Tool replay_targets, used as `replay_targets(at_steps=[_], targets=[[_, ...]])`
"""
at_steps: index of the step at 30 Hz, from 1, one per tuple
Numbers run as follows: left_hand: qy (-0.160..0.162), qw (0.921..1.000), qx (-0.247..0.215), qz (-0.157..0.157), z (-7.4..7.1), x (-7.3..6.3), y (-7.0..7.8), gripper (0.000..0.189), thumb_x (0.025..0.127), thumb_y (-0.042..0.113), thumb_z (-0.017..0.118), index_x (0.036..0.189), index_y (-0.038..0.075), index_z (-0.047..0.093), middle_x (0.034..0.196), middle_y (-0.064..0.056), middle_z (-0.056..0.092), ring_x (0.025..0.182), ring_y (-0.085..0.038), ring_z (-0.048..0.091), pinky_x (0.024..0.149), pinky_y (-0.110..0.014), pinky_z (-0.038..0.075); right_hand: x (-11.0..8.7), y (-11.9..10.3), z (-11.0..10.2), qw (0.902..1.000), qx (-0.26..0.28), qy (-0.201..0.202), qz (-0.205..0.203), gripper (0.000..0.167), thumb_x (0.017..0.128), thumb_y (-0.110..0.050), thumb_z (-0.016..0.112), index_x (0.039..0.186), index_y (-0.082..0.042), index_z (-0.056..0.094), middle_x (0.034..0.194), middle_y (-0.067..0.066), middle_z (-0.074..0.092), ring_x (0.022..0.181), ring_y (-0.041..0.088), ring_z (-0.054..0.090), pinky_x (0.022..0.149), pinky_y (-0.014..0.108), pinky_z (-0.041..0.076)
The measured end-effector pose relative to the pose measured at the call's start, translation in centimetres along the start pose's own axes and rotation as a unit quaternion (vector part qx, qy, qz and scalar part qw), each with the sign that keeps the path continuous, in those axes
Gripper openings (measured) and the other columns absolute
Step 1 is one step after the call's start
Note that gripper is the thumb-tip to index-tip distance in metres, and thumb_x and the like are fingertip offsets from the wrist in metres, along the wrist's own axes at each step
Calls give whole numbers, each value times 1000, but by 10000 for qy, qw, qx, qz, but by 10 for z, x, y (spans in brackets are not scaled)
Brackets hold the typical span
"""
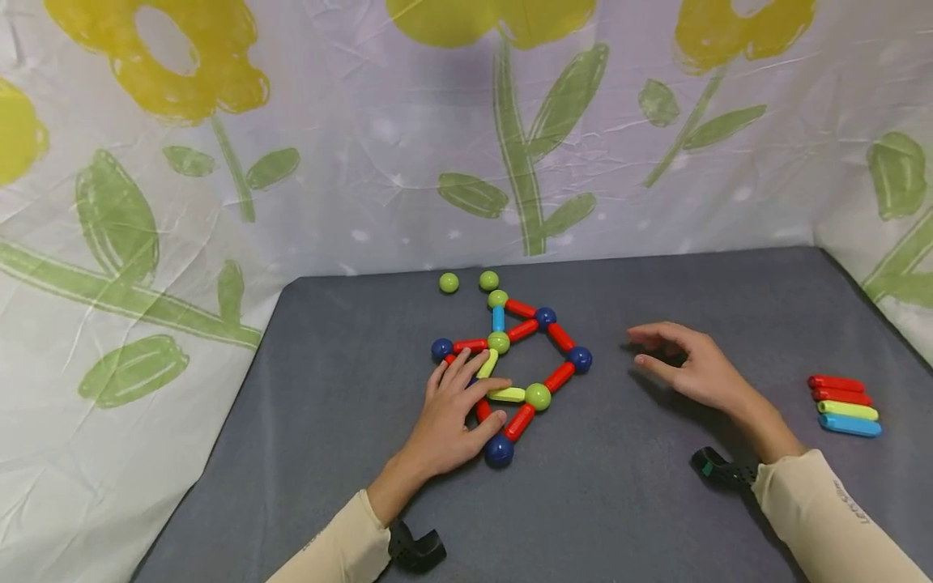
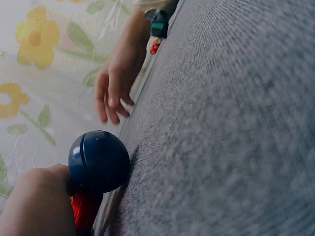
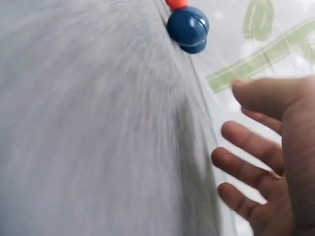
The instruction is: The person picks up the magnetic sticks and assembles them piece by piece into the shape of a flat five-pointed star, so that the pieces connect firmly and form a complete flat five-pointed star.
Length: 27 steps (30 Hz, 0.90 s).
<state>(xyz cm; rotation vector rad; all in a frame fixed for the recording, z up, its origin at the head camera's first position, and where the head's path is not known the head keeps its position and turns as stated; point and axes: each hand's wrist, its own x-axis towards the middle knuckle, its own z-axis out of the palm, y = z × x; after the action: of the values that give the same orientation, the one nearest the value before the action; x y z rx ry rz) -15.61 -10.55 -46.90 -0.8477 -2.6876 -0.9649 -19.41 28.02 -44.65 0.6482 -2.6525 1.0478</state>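
We see the fingers (image 1: 473, 393) of the left hand (image 1: 443, 425) spread over the ball-and-rod frame (image 1: 538, 397) on the bench (image 1: 627, 502), the right hand (image 1: 696, 368) hovering to its right with loosely parted fingers, a separate green ball (image 1: 449, 282) near its far end, and four rods (image 1: 847, 410) farther right.

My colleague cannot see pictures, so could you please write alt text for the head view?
A person's left hand lies over a figure of coloured rods and blue and green balls on a grey table. The right hand hovers empty to the right; beyond it, four loose rods lie side by side. A flowered backdrop hangs behind.
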Motion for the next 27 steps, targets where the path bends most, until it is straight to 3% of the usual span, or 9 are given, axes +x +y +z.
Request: replay_targets(at_steps=[6,10,12,15,18,21,22,24,27], targets=[[16,10000,-7,-28,-1,0,0,36,97,38,62,130,27,68,163,-7,39,157,-35,21,122,-64,8,-31,19,-45,9944,-731,695,-313,50,74,-3,87,121,-12,74,117,5,72,111,-8,43,88,36,27],[13,10000,4,-31,-1,0,1,35,97,38,63,130,27,68,163,-7,40,157,-35,23,121,-66,9,-63,44,-81,9921,-1074,426,496,67,74,-12,90,136,-7,64,145,20,53,134,32,34,93,61,14],[16,10000,8,-42,-1,-1,1,35,97,38,63,130,27,68,163,-6,40,157,-34,22,121,-66,9,-80,55,-95,9860,-1273,119,1071,79,78,-20,88,146,-3,52,156,31,35,139,56,19,90,78,5],[20,10000,21,-48,0,-1,1,35,97,38,63,130,28,68,163,-6,40,157,-34,22,121,-67,9,-103,72,-109,9716,-1766,-54,1574,99,74,-32,90,154,-2,39,157,38,26,140,67,14,100,83,3],[7,10000,28,-82,0,-1,1,35,97,39,62,130,29,68,163,-5,39,157,-34,21,120,-67,9,-121,88,-117,9594,-2086,-78,1897,118,67,-37,95,158,-3,29,152,41,28,139,64,22,104,80,19],[-6,10000,23,-90,0,-1,1,35,97,39,62,130,29,68,164,-4,39,157,-34,21,119,-68,11,-132,100,-120,9538,-2124,-100,2122,125,63,-35,97,160,-2,25,145,41,34,130,59,33,92,73,36],[-25,9999,24,-106,0,-1,1,35,97,39,62,130,30,67,164,-4,38,157,-34,21,120,-68,11,-134,103,-121,9539,-2084,-127,2157,125,63,-35,97,160,-1,25,144,42,35,128,58,34,90,63,42],[-23,9999,37,-107,0,-1,1,35,97,39,62,131,30,67,164,-3,38,157,-33,21,119,-68,13,-136,106,-121,9530,-2096,-116,2184,121,64,-35,97,158,0,28,139,41,38,121,55,38,80,55,44],[-10,9999,37,-104,1,0,1,35,97,40,61,130,30,67,164,-4,39,157,-34,22,118,-69,14,-133,106,-119,9572,-1911,16,2174,110,65,-33,97,152,3,40,134,39,44,115,50,42,72,28,40]])
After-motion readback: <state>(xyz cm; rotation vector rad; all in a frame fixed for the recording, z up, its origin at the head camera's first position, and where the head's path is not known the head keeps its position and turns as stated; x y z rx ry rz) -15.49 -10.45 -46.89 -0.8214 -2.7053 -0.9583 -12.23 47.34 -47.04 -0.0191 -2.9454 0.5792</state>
